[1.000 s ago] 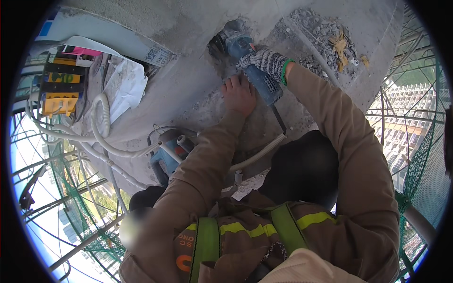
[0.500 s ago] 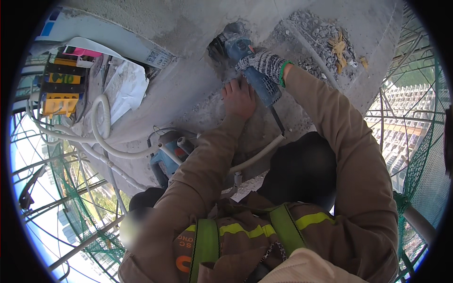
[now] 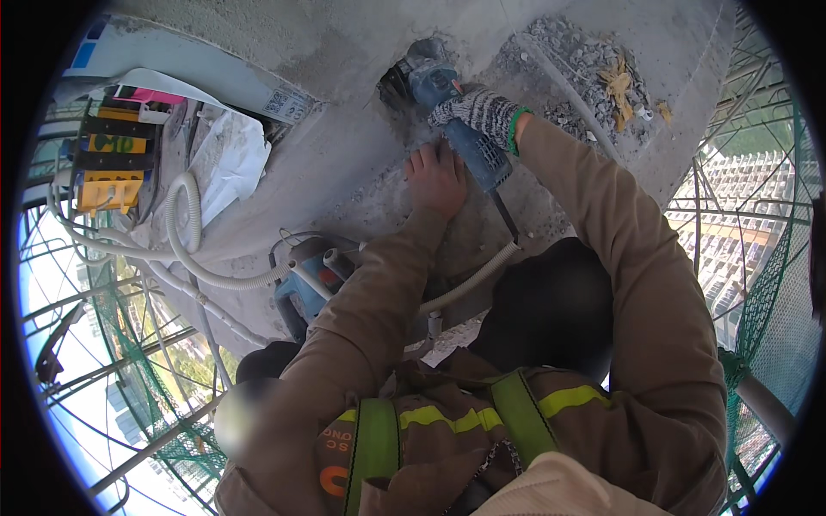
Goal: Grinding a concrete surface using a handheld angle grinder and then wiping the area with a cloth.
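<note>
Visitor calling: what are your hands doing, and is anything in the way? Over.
Right hand gloved, gripping blue power tool. Left hand bare, resting on concrete beside it. Rubble to the right, apart from the tool's head.

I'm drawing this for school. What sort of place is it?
Probably a building site, seemingly high up. You can see green netting beside scaffold-like poles, a heap of rubble, and a blue power tool in the gloved right hand.

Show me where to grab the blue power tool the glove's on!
Probably round the blue power tool's long body, from the right, as the gloved right hand does: its corded end slants that way, the dark head pointing away.
</note>
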Motion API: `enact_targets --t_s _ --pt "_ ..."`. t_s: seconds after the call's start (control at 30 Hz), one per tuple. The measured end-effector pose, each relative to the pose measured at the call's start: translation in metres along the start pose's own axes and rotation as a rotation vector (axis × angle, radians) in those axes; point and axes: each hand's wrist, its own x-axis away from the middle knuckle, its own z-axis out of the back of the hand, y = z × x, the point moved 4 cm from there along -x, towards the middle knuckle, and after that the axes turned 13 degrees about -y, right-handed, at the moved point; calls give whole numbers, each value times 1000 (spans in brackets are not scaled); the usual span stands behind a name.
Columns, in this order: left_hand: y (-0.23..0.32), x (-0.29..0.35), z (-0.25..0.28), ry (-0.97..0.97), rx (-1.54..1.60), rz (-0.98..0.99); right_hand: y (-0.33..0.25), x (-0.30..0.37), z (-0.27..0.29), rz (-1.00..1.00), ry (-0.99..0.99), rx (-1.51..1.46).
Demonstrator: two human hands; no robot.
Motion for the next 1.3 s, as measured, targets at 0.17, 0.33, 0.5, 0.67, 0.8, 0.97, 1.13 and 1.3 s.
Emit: enact_targets --t_s 0.17,0.33,0.5,0.67,0.8,0.97,1.13,1.3 --pt "0 1 -2 1 2 5 5 -1 -1 -112 73 -282" --pt "0 2 -4 40 -2 -22 1 5 0 -167 72 -339" --pt "1 4 -3 49 -1 -19 -2 6 -1 -104 83 -465" --pt "3 7 -2 29 -6 -8 -3 3 -1 -15 87 -488" --pt "5 7 -2 18 13 -5 -4 4 0 -17 50 -504" --pt "4 8 -2 -8 8 2 -15 6 0 -76 -27 48" --pt "6 8 -5 -45 -57 -24 -26 21 5 83 110 -89" --pt "5 8 -6 -60 2 2 -32 28 7 -25 114 -208"
